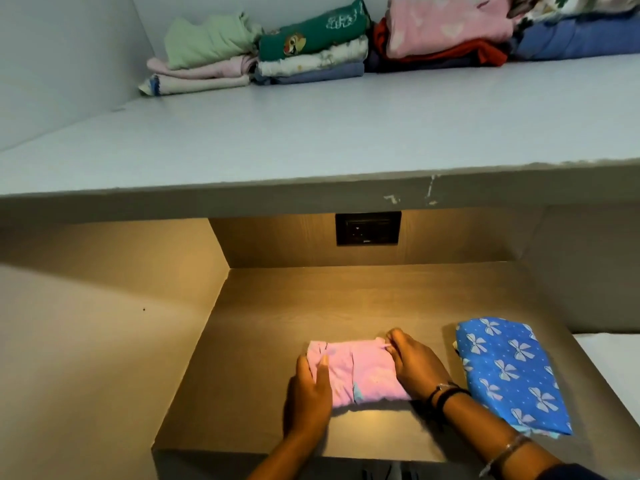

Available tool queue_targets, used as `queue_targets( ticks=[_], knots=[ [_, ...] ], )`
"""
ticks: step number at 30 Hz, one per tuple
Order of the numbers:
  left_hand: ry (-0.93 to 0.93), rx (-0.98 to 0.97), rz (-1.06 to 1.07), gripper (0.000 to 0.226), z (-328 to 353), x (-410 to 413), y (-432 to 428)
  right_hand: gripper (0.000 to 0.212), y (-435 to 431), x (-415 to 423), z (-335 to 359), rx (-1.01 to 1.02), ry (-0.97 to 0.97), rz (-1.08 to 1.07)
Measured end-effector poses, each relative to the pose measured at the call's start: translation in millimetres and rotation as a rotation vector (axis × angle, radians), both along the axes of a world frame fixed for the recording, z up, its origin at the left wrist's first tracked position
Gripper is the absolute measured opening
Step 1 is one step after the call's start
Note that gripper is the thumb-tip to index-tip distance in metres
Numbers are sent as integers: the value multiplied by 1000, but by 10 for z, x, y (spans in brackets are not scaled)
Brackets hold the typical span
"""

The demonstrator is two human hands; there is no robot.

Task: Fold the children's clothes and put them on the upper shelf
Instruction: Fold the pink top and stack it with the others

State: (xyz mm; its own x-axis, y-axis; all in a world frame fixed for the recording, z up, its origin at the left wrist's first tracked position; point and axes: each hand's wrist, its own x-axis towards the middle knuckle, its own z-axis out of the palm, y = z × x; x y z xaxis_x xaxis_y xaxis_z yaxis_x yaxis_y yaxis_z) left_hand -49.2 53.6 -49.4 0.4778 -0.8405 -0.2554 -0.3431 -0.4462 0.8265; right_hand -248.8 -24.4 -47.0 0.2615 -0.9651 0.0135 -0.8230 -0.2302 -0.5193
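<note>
A warm-lit wooden worktop (277,306) sits recessed under the pale upper shelf (311,133), with a black socket panel (367,228) on the far wall of the recess. The folded pink garment (360,372) lies near the front of the worktop; the left hand (308,393) grips its left edge with the thumb on top, and the right hand (415,365) pinches its far right corner. A folded blue bow-print cloth (509,372) lies just right of the right hand, and stacks of folded clothes (311,50) line the far side of the upper shelf.
</note>
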Motion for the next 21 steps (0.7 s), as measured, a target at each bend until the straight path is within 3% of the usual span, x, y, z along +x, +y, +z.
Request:
queue_targets(
  ticks=[4, 9, 12, 15, 17, 19, 21],
  knots=[
    [-141, 81, -9, 25, 75, 34, -115, 6, -43, 32, 12, 21, 68, -36],
    [-232, 128, -13, 31, 133, -35, -162, 9, -76, 120, 127, 117, 108, -124],
    [-437, 34, -15, 53, 137, -124, -115, 25, 12, 180, 222, -176, 103, -171],
    [-599, -350, -58, 59, 183, -153, -123, 42, 146, 270, 318, -503, 133, 121],
    [-711, -486, -237, 51, 160, -105, -182, 53, 190, 288, 233, -410, 268, 374],
    [-775, -340, -548, 53, 76, -32, -223, 62, 186, 235, 94, -137, 345, 426],
    [-754, -142, -698, 60, -106, 47, -199, 68, 154, 190, -37, 11, 341, 382]
  ],
)
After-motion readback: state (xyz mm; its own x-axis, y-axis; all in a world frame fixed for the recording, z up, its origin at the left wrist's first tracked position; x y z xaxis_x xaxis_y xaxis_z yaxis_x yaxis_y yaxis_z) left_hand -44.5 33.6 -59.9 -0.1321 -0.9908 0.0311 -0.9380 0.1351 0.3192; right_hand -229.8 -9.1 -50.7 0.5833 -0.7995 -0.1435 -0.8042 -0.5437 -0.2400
